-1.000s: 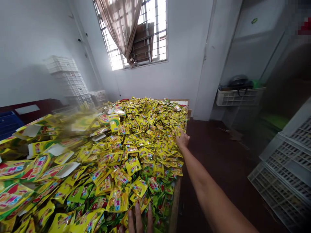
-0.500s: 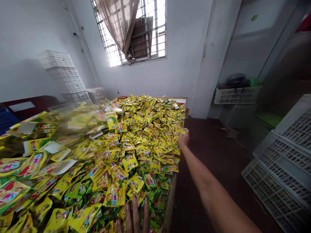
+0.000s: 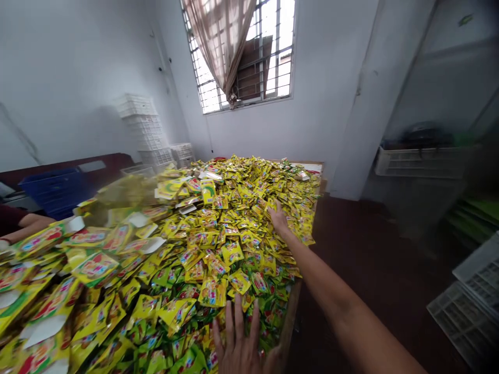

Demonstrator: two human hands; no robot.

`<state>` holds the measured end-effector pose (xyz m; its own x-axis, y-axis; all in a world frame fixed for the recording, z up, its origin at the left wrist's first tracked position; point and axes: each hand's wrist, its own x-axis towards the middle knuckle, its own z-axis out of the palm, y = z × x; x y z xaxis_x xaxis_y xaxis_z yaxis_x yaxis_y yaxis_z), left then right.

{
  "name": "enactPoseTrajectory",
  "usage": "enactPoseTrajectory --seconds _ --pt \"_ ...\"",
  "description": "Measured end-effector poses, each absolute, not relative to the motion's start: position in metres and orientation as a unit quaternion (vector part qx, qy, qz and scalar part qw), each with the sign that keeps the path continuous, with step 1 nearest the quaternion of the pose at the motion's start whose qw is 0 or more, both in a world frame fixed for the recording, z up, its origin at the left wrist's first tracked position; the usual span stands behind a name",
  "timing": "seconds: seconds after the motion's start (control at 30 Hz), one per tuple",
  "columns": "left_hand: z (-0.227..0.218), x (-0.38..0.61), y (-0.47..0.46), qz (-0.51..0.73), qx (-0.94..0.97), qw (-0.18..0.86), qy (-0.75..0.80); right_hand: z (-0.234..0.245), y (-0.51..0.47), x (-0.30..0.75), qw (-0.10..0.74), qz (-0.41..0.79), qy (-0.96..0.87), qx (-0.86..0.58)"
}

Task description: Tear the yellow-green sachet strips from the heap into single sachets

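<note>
Small yellow and green foil sachets (image 3: 212, 291) lie in a deep heap over a wood-edged table (image 3: 291, 322). My left hand (image 3: 241, 335) rests palm down on the near part of the heap, fingers spread over the sachets. Farther off, my right hand (image 3: 279, 219) reaches across the right side of the pile. Its fingers look apart and touch or hover just above yellow sachets; I cannot tell contact for sure. Printed yellow cardboard boxes (image 3: 95, 267), some with white flaps raised, are piled on the left part of the heap.
Another person's forearm (image 3: 29, 226) is at the left edge, near a blue crate (image 3: 56, 189). White crates (image 3: 142, 127) are stacked in the far corner. More crates (image 3: 468, 311) stand on the floor to the right. A barred window (image 3: 268, 57) is ahead.
My right hand has moved from the table's right edge inward over the sachets. My left hand remains on the heap. The view has turned left, bringing the other person's forearm into sight.
</note>
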<state>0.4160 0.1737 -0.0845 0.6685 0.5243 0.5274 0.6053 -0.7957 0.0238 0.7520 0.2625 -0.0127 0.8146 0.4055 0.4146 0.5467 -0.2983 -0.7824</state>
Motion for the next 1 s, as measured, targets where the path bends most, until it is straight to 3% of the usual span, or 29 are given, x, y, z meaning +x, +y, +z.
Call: enactPoseTrajectory --seconds 0.23,0.4,0.67,1.0 --pt "-0.023 0.431 0.227 -0.255 -0.899 0.072 -0.349 0.004 0.311 0.675 0.488 0.044 -0.322 -0.810" --pt "0.002 0.425 0.244 -0.239 -0.889 0.069 -0.383 0.020 0.330 0.613 0.469 0.062 -0.450 -0.758" --pt "0.021 0.377 0.258 -0.226 -0.874 0.100 -0.419 0.040 0.327 0.530 0.400 0.027 -0.531 -0.746" --pt "0.031 0.268 0.258 -0.256 -0.839 0.100 -0.469 0.037 0.292 0.381 0.403 0.060 -0.668 -0.622"
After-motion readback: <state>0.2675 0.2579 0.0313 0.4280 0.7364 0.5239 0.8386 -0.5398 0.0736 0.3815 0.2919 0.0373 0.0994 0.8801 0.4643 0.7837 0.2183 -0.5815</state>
